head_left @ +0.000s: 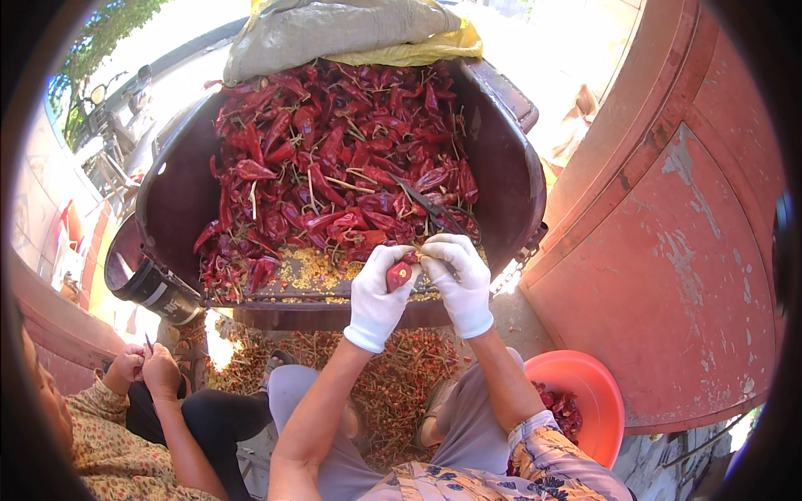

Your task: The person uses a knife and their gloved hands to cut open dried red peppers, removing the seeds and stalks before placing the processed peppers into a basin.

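Observation:
White gloves cover both my hands, which meet over the near edge of a dark maroon cart bed (505,159). Wrapped in my left hand (373,302) is a dried red chili pepper (398,276), its blunt end facing me. The fingertips of my right hand (459,282) are pinched together at the pepper's upper end; gloves partly hide that spot. Just beyond my hands, dark scissors (439,215) lie on a large heap of dried red chili peppers (334,159), many with stems. Loose yellow seeds (311,272) cover the bed near its front edge.
A grey and yellow sack (334,37) drapes over the heap's far end. By my right leg stands an orange-red basin (606,401) holding peppers. Stems litter the ground (393,392). At left, a co-worker's hands (150,369) hold something small. Red metal panels (668,284) stand right.

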The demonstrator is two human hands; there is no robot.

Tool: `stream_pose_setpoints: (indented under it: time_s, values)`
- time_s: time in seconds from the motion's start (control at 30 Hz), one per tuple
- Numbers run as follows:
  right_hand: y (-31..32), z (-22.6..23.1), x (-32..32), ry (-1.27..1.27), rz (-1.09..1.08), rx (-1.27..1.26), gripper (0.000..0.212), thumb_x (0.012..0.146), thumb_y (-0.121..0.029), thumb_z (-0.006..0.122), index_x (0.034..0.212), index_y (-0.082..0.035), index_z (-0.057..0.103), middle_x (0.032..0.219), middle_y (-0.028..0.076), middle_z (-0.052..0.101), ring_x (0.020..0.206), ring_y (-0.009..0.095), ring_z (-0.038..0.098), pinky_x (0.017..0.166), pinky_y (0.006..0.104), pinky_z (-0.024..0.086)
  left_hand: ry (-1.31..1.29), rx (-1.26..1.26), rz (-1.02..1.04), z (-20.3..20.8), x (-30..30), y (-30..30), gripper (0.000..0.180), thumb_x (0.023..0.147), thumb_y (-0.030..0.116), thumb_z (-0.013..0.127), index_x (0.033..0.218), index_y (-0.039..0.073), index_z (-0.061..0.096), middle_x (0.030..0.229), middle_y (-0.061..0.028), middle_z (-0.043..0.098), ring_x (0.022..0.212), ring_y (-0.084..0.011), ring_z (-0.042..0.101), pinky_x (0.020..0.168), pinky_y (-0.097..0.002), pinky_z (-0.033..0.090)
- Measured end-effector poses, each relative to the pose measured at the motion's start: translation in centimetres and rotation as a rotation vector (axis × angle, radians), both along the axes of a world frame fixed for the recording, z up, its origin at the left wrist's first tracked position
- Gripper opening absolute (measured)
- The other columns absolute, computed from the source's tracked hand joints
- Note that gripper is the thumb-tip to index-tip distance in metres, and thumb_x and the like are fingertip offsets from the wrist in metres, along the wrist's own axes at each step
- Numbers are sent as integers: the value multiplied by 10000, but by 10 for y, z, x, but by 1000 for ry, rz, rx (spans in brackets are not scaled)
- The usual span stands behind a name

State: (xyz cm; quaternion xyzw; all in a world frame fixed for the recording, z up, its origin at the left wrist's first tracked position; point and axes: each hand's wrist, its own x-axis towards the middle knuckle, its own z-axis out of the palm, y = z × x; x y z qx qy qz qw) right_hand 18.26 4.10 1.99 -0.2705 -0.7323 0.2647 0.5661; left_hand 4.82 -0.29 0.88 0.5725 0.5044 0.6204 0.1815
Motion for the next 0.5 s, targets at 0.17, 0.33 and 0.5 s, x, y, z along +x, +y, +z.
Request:
stream_pose_setpoints:
  time_s: [0.17, 0.33, 0.5]
  values:
    - [-9, -2, -1, 194, 165, -346, 108, 871, -33, 660, 979, -33, 647, 899, 42, 637, 726, 86, 583, 600, 216, 462, -338, -186, -294, -1, -4, -4, 95, 881, 90, 642, 953, 34, 620, 691, 34, 552, 604, -48, 519, 539, -216, 415]
    - [-16, 5, -1, 336, 337, -810, 92, 944, -138, 603, 966, -54, 633, 683, -31, 587, 537, 15, 478, 470, 162, 356, -473, -395, -408, 15, -13, -15, 60, 877, 131, 638, 881, 78, 609, 576, 77, 465, 448, -3, 372, 409, -193, 252]
    - [-18, 0, -7, 536, 490, -972, 107, 955, -150, 585, 961, -49, 618, 666, -23, 582, 522, 22, 470, 462, 168, 355, -629, -514, -520, 17, -23, -23, 102, 893, 175, 620, 887, 78, 589, 575, 62, 431, 436, -20, 351, 389, -203, 249]
